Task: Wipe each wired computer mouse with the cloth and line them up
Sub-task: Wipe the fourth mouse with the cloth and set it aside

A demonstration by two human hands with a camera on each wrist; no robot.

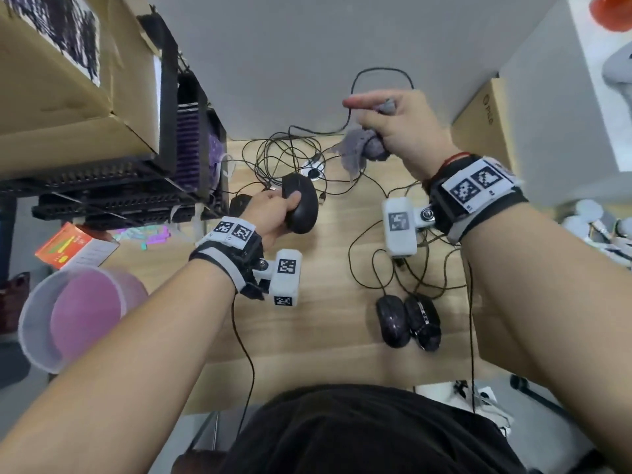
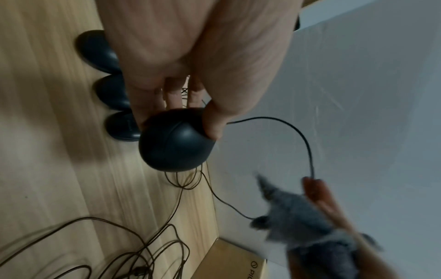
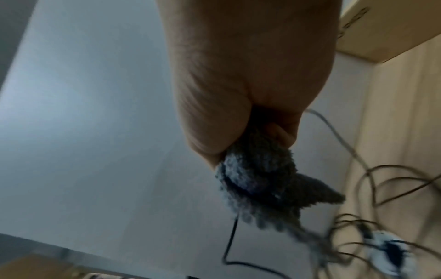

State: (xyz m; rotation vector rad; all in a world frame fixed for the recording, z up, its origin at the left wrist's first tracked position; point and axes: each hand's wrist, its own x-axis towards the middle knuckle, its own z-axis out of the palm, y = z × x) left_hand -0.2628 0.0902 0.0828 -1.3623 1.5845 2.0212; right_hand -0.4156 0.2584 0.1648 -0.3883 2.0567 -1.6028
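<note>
Left hand (image 1: pixel 270 213) grips a rounded black wired mouse (image 1: pixel 301 203); right hand (image 1: pixel 393 124) clutches the bunched grey cloth (image 1: pixel 362 148).
Wiping step, seemingly; next, cloth must meet mouse.

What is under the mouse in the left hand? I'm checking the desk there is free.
The mouse is lifted in the left hand; below it lie wooden desk and tangled cables. Directly beneath is hidden.

Mouse (image 1: pixel 301 203) in my left hand (image 1: pixel 265 213): smooth matt black plastic, faint sheen. Cloth (image 1: pixel 362 148) bunched in my right hand (image 1: pixel 403 128): grey, nubbly, fuzzy weave. Desk (image 1: pixel 325 268): pale wood grain, satin. Two mice (image 1: pixel 408 321) at lower right of the head view: glossier, mottled black plastic. Cardboard box (image 1: pixel 61 97) upper left: plain brown, matt
</note>
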